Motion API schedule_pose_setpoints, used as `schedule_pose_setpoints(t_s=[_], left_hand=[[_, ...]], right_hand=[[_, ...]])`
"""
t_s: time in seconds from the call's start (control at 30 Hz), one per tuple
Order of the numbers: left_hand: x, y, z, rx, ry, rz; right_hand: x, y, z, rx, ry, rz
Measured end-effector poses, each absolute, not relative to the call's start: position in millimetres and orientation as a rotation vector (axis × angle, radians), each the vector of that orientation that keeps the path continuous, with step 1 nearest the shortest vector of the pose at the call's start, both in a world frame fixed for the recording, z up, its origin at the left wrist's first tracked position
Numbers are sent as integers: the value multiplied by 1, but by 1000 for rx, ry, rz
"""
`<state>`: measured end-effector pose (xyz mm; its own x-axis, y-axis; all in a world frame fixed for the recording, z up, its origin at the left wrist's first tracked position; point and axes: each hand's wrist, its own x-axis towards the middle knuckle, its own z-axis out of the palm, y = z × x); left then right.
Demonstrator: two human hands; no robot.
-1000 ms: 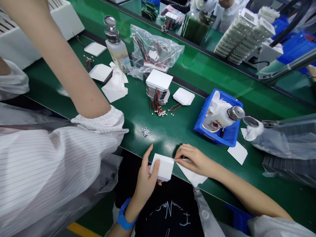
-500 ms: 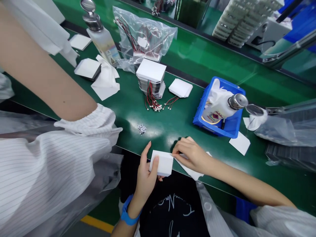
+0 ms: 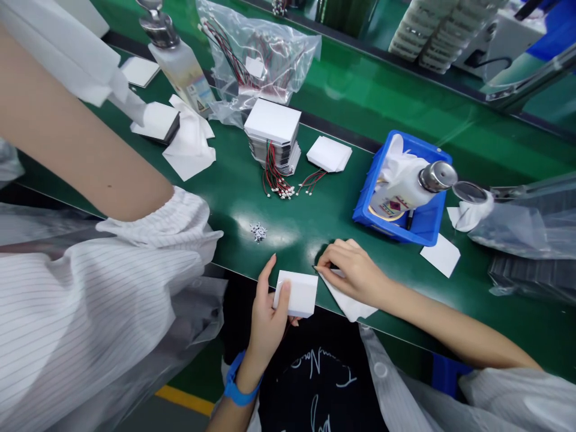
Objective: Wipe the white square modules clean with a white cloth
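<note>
My left hand (image 3: 266,315) grips a small white square panel (image 3: 297,293) at the near edge of the green bench (image 3: 315,222), fingers wrapped round its left side. My right hand (image 3: 353,269) is closed in a pinch at the panel's upper right corner and rests on a white wipe cloth (image 3: 348,303) that hangs over the bench edge. A blue wristband sits on my left wrist. What the pinching fingers hold is too small to make out.
A stack of white panels with red and black wires (image 3: 273,138), a smaller stack (image 3: 329,153), a blue bin (image 3: 425,225) holding a bottle (image 3: 407,189), a bag of wires (image 3: 256,57), another bottle (image 3: 177,57). A co-worker's arm and white sleeve (image 3: 90,174) fill the left.
The view shifted slightly. My right hand's pinch stays at the panel's corner, and my left hand keeps its hold on the panel.
</note>
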<state>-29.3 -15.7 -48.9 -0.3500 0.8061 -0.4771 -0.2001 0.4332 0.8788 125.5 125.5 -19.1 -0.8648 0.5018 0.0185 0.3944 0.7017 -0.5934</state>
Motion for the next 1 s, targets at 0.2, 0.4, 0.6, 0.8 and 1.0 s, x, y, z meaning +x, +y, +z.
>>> schedule_pose_setpoints(t_s=[0.2, 0.4, 0.6, 0.8, 1.0], left_hand=[[-28, -16, -48, 557, 1588, 1181], [-28, -15, -50, 564, 1568, 1211], [-28, -16, -51, 544, 1553, 1220], [-28, -15, -50, 549, 1550, 1224], [-29, -16, -50, 535, 1532, 1207]], right_hand=[[126, 126, -19, -695, -2767, 893], [126, 127, -18, -682, -2743, 1014], [126, 128, -20, -690, -2689, 1035], [127, 128, -22, -707, -2696, 944], [129, 140, -24, -783, -2568, 1095]])
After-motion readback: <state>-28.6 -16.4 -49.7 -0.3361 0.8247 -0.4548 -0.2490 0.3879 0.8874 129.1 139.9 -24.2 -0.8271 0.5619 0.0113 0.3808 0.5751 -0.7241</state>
